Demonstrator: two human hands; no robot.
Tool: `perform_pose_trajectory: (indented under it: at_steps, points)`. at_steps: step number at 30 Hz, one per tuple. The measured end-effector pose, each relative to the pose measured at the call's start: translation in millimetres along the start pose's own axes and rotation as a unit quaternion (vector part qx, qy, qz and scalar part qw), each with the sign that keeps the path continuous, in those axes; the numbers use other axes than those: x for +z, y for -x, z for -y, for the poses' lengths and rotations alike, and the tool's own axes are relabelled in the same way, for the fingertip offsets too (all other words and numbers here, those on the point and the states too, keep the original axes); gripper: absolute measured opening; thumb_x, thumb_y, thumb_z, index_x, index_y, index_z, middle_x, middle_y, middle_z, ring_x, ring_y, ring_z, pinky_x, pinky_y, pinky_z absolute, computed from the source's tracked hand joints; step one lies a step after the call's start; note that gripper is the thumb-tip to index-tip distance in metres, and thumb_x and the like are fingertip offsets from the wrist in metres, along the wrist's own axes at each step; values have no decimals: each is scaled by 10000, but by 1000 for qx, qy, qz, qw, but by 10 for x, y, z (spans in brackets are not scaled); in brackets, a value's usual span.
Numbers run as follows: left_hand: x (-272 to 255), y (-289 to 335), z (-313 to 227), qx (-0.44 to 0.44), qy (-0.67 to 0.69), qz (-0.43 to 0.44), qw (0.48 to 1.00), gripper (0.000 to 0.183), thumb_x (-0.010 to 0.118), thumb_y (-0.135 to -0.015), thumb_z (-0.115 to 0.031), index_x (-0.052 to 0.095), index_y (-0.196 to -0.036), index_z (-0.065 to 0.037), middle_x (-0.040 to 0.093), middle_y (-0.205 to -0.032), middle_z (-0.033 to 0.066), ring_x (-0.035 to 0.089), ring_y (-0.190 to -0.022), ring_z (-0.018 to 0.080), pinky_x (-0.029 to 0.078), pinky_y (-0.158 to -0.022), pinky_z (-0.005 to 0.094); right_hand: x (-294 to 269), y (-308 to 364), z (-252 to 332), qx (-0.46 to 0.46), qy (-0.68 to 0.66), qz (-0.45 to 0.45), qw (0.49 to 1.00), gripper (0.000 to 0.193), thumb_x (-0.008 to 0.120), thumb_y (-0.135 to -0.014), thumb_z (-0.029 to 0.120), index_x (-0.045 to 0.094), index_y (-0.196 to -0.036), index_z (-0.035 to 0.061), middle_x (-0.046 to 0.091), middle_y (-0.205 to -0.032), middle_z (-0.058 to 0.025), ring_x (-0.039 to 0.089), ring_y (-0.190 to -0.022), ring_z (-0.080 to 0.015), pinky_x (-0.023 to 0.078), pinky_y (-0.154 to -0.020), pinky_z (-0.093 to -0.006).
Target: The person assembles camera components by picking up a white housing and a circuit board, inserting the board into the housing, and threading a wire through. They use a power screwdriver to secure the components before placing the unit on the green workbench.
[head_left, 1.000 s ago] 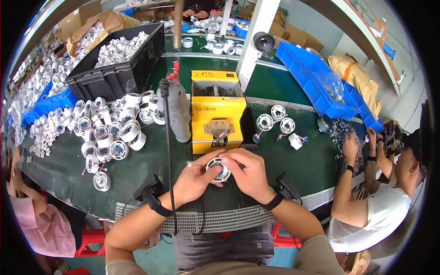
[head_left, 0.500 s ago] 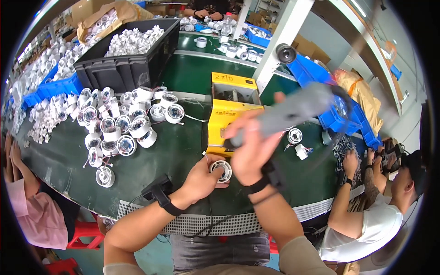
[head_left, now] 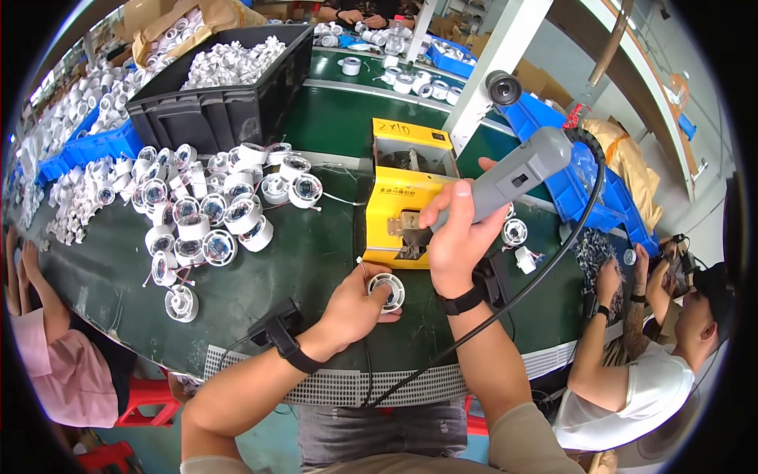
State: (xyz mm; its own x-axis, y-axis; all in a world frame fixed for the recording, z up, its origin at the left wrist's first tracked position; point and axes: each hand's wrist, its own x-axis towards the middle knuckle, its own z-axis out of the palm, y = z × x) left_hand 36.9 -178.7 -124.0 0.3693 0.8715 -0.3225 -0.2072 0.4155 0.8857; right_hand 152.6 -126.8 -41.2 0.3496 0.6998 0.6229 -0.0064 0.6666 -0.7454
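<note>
My left hand (head_left: 353, 306) is closed around a white round lamp-like housing (head_left: 395, 282) just above the green bench, its thumb pressed on the open ring. Gripped in my right hand (head_left: 458, 249) is a grey electric screwdriver (head_left: 517, 180), tilted with its body up to the right. Its tip is hidden behind my fingers, close to the front of a yellow screw feeder (head_left: 407, 189). A black cord loops from the screwdriver's top down to the bench's near edge.
Many white round housings (head_left: 189, 229) with wires are heaped on the left. Behind them stands a black crate (head_left: 213, 118) of small white parts. A few housings (head_left: 515, 231) lie right of the feeder. Blue bins (head_left: 584, 213) and a co-worker (head_left: 632, 379) are farther right.
My right hand and the screwdriver have shifted slightly right, and the motion blur is gone. The feeder's front slot now shows more. My left hand keeps its hold on the housing.
</note>
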Motion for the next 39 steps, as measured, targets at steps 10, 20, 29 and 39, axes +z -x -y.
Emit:
perform_pose_trajectory:
  at_steps: [10,20,29,39]
  points:
    - [19,14,-19,-3,-4,-2,1000,258,454,-957,-51,412,-1193,46,549,-1063,132,663,-836,235,601,-765,351,-11,7,-10,-10,-4,27,1000,350,483,-938,164,326,-1210,9,486,-631,-63,480,-473,-136,428,-462,-273]
    - [35,34,-27,1,14,-19,1000,226,460,-955,-67,431,-1151,41,551,-1058,136,657,-849,227,599,-758,344,-170,507,153,45,-84,66,993,430,487,-921,164,281,-1273,27,468,-660,-68,468,-486,-148,442,-465,-299]
    - [9,34,-22,19,21,-21,999,231,465,-948,-67,431,-1148,44,542,-1062,145,654,-863,227,597,-748,336,-101,596,77,83,-78,82,990,415,478,-925,150,281,-1271,36,477,-693,-68,487,-513,-147,451,-488,-301]
    - [-57,-51,95,41,-7,-29,999,253,458,-956,-86,451,-1179,34,557,-1121,144,608,-1004,236,590,-784,376,-151,723,-182,93,-51,100,989,355,514,-890,25,363,-1211,41,537,-736,-40,528,-543,-97,454,-486,-243]
